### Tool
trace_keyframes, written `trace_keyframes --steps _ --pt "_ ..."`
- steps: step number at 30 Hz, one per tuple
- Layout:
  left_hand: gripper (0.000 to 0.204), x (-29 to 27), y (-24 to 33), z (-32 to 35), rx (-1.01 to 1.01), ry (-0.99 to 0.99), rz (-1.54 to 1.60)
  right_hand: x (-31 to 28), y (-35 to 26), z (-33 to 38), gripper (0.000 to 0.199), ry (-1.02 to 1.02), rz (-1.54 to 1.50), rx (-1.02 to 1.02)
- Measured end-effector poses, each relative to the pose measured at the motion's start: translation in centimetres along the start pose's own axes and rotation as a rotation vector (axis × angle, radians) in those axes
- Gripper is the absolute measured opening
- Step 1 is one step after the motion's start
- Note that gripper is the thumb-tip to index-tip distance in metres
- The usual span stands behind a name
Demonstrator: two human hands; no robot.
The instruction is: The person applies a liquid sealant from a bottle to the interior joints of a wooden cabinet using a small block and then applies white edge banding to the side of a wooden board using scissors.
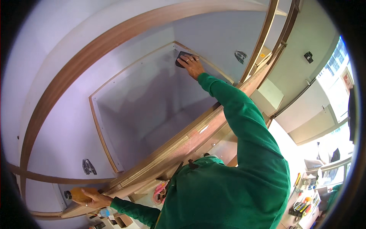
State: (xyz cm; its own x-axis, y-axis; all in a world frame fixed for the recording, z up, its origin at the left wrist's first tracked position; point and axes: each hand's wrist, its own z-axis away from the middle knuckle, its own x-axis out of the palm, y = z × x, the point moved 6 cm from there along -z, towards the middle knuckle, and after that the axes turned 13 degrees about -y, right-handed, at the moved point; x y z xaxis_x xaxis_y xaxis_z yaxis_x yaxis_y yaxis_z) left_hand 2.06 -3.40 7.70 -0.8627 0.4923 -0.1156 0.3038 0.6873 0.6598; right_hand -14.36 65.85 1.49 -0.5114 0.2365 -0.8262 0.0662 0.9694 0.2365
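Observation:
Inside a pale cabinet, my right hand (pixel 193 68) reaches to the far corner of the back panel (pixel 145 95). Its fingers lie over a flat dark block (pixel 179 61), pressed to the panel next to the wooden edging (pixel 133 65). Whether the block is a sponge or a sanding pad does not show. At the lower left, my left hand (pixel 92 199) grips a yellow-brown, bottle-like thing (pixel 81 193) near the cabinet's front rail. A round black piece (pixel 68 194) sits at its far end. The palm hides part of it.
A wooden front rail (pixel 175 142) runs between my body and the recess. Metal hinges (pixel 89 166) (pixel 240 57) stick out from the side panels. Pink coiled cord (pixel 160 192) hangs near my left side. Tools (pixel 301 208) lie on a bench at the lower right.

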Motion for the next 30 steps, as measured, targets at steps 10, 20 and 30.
trace_keyframes --steps 10,20,30 --pt "0.057 2.6 -2.3 -0.1 0.026 -0.096 0.087 3.0 1.2 -0.9 0.058 -0.044 0.199 0.125" --pt "0.066 3.3 -3.4 -0.3 0.036 -0.155 0.038 4.8 2.1 -0.7 0.054 -0.112 0.247 0.199" --pt "0.07 3.4 -2.6 0.0 -0.01 -0.165 -0.043 3.6 0.6 -1.2 0.057 -0.221 0.182 0.171"
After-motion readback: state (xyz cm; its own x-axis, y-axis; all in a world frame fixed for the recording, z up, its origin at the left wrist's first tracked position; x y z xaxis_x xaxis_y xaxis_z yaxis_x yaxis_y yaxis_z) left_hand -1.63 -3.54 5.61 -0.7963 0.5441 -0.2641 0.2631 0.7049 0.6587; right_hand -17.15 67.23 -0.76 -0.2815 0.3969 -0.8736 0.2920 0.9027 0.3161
